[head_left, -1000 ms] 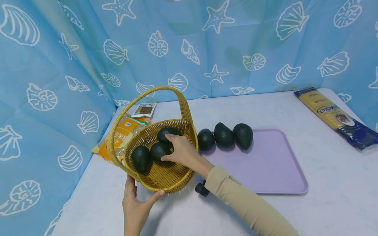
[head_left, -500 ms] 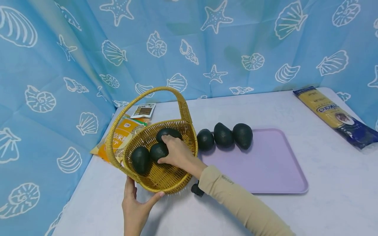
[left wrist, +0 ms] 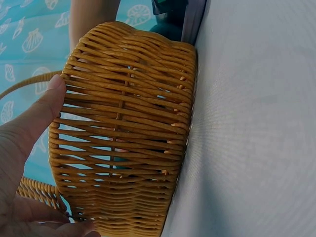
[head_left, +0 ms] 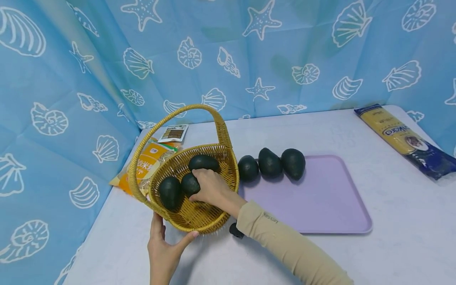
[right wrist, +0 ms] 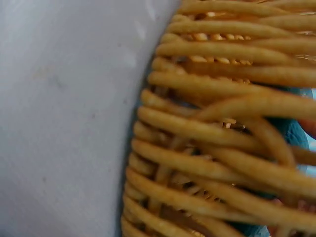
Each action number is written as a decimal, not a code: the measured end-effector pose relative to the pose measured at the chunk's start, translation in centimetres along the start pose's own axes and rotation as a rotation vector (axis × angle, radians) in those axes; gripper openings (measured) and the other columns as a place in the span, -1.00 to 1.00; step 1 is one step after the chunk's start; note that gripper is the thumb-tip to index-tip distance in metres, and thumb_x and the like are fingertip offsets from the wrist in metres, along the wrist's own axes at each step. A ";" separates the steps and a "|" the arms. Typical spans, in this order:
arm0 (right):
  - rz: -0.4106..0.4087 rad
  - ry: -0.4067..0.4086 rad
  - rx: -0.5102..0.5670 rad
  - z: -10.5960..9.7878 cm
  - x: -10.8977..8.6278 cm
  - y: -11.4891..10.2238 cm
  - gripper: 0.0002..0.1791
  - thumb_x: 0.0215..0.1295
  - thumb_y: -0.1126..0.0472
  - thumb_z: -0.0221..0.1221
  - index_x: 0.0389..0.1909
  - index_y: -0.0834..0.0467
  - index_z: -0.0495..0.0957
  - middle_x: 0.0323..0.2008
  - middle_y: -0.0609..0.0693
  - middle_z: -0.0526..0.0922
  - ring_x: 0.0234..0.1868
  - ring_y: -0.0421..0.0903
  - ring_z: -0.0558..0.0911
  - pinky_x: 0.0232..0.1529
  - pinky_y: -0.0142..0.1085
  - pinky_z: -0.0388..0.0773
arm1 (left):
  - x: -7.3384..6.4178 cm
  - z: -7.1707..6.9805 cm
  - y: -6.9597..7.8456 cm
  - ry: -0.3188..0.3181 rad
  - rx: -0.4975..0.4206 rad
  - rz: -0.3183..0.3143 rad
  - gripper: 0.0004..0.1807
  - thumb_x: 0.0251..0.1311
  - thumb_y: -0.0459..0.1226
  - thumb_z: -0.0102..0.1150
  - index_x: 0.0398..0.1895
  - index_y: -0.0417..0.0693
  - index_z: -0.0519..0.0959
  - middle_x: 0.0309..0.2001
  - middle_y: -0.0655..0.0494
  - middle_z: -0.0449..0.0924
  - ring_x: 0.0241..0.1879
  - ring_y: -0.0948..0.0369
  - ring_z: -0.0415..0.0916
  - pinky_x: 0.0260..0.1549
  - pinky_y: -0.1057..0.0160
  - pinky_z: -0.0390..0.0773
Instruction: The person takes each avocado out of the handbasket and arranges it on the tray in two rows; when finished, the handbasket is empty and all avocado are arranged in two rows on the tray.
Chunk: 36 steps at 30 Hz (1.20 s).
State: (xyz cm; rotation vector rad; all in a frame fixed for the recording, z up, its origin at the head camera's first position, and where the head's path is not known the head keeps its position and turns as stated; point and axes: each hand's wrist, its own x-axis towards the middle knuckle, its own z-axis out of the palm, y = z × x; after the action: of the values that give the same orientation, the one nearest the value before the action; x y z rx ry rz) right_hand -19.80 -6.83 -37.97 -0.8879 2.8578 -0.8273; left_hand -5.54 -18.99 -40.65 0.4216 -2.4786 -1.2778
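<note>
A yellow wicker basket (head_left: 199, 215) with a tall arched handle stands left of centre, several dark green avocados lying in it. My left hand (head_left: 164, 247) holds its near left rim, thumb on the front edge; in the left wrist view that thumb (left wrist: 47, 106) touches the woven side. Inside the basket, my right hand (head_left: 213, 190) grips the middle avocado (head_left: 190, 184), covering part of it. Another avocado (head_left: 170, 193) lies to its left, and one more (head_left: 204, 162) behind it. The right wrist view is mostly filled by the blurred basket weave (right wrist: 212, 128).
To the right is a lilac tray (head_left: 331, 198) with 3 avocados (head_left: 269, 163) along its far left side. An orange food bag (head_left: 147, 160) and a small sachet (head_left: 173, 133) lie behind the basket. A pasta packet (head_left: 406, 140) rests at the far right.
My right hand has shifted slightly left and nearer, its fingers moving off the rear avocado onto the middle one. The left hand and basket have stayed in place.
</note>
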 end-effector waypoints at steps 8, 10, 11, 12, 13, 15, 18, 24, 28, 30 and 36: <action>0.015 -0.028 -0.042 0.2 0.3 -0.2 -0.12 0.02 -0.05 0.43 0.33 0.22 0.36 0.30 0.11 0.45 0.26 0.02 0.50 0.22 -0.22 0.53 | 0.0 0.1 0.1 -0.003 0.014 -0.011 0.30 -0.21 -0.12 0.57 0.54 -0.11 -0.12 0.51 -0.18 -0.03 0.46 -0.17 0.02 0.31 -0.29 0.23; 0.016 -0.030 -0.056 0.2 0.3 -0.3 -0.14 0.03 -0.05 0.43 0.33 0.22 0.36 0.30 0.10 0.45 0.26 0.01 0.50 0.22 -0.23 0.54 | 0.0 0.1 0.1 -0.002 0.015 -0.010 0.30 -0.21 -0.12 0.57 0.54 -0.11 -0.12 0.51 -0.19 -0.03 0.46 -0.17 0.02 0.31 -0.29 0.23; 0.015 -0.030 -0.061 0.2 0.4 -0.3 -0.14 0.03 -0.05 0.42 0.32 0.22 0.36 0.29 0.10 0.46 0.25 0.00 0.51 0.21 -0.23 0.54 | 0.1 0.1 0.1 -0.003 0.016 -0.010 0.30 -0.21 -0.12 0.57 0.54 -0.11 -0.12 0.51 -0.19 -0.03 0.46 -0.18 0.02 0.31 -0.29 0.23; 0.013 -0.029 -0.067 0.2 0.4 -0.3 -0.15 0.03 -0.04 0.42 0.32 0.22 0.37 0.28 0.10 0.47 0.24 0.00 0.52 0.21 -0.23 0.55 | 0.1 0.1 0.1 -0.002 0.015 -0.010 0.30 -0.21 -0.12 0.57 0.54 -0.11 -0.11 0.51 -0.19 -0.03 0.46 -0.18 0.02 0.30 -0.30 0.23; 0.011 -0.027 -0.074 0.2 0.4 -0.3 -0.16 0.04 -0.04 0.42 0.31 0.22 0.38 0.27 0.10 0.48 0.23 0.00 0.52 0.20 -0.23 0.56 | 0.1 0.1 0.1 -0.002 0.014 -0.009 0.29 -0.21 -0.12 0.57 0.53 -0.12 -0.11 0.51 -0.19 -0.03 0.46 -0.18 0.02 0.30 -0.30 0.23; 0.008 -0.025 -0.085 0.3 0.4 -0.3 -0.18 0.04 -0.04 0.42 0.30 0.22 0.39 0.25 0.10 0.50 0.21 -0.01 0.54 0.17 -0.23 0.57 | 0.1 0.1 0.1 -0.003 0.012 -0.010 0.30 -0.21 -0.13 0.57 0.53 -0.12 -0.11 0.51 -0.19 -0.03 0.46 -0.18 0.02 0.30 -0.30 0.22; 0.007 -0.024 -0.096 0.3 0.4 -0.2 -0.19 0.05 -0.04 0.41 0.29 0.22 0.40 0.23 0.10 0.51 0.18 -0.01 0.57 0.14 -0.24 0.59 | 0.1 0.0 0.1 -0.003 0.006 -0.010 0.29 -0.21 -0.13 0.58 0.53 -0.12 -0.11 0.51 -0.18 -0.03 0.46 -0.18 0.02 0.30 -0.31 0.22; 0.001 -0.033 -0.106 0.4 0.3 -0.2 -0.19 0.05 -0.06 0.41 0.27 0.24 0.41 0.17 0.13 0.54 0.12 -0.02 0.60 0.11 -0.25 0.61 | 0.0 0.0 0.1 -0.004 -0.002 -0.011 0.29 -0.22 -0.14 0.58 0.53 -0.12 -0.10 0.51 -0.18 -0.02 0.46 -0.18 0.02 0.30 -0.32 0.21; 0.009 -0.036 -0.143 0.5 0.3 -0.3 -0.20 0.01 -0.11 0.42 0.22 0.24 0.44 0.04 0.11 0.60 0.01 -0.05 0.64 0.00 -0.29 0.65 | 0.0 0.0 0.1 -0.007 0.000 -0.016 0.29 -0.22 -0.13 0.58 0.53 -0.11 -0.11 0.51 -0.18 -0.03 0.46 -0.17 0.01 0.31 -0.31 0.21; 0.022 -0.048 -0.143 0.6 0.3 -0.3 -0.19 0.01 -0.12 0.42 0.22 0.25 0.44 0.04 0.11 0.60 0.00 -0.05 0.64 -0.01 -0.29 0.66 | 0.0 0.1 0.1 -0.011 0.011 -0.023 0.30 -0.21 -0.12 0.57 0.54 -0.10 -0.11 0.51 -0.17 -0.03 0.46 -0.17 0.01 0.32 -0.29 0.21; 0.040 -0.081 -0.076 0.4 0.4 -0.2 -0.23 0.06 -0.06 0.40 0.22 0.25 0.41 0.05 0.14 0.58 0.04 -0.04 0.62 0.01 -0.28 0.65 | 0.1 0.1 0.1 -0.015 0.030 -0.038 0.30 -0.21 -0.08 0.57 0.54 -0.07 -0.12 0.52 -0.15 -0.04 0.47 -0.16 0.01 0.34 -0.26 0.20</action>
State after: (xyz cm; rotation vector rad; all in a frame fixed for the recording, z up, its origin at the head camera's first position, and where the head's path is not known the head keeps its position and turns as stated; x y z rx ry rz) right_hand -19.95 -7.34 -38.19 -0.8479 2.8434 -0.6671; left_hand -5.68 -18.87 -40.58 0.4702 -2.5172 -1.2638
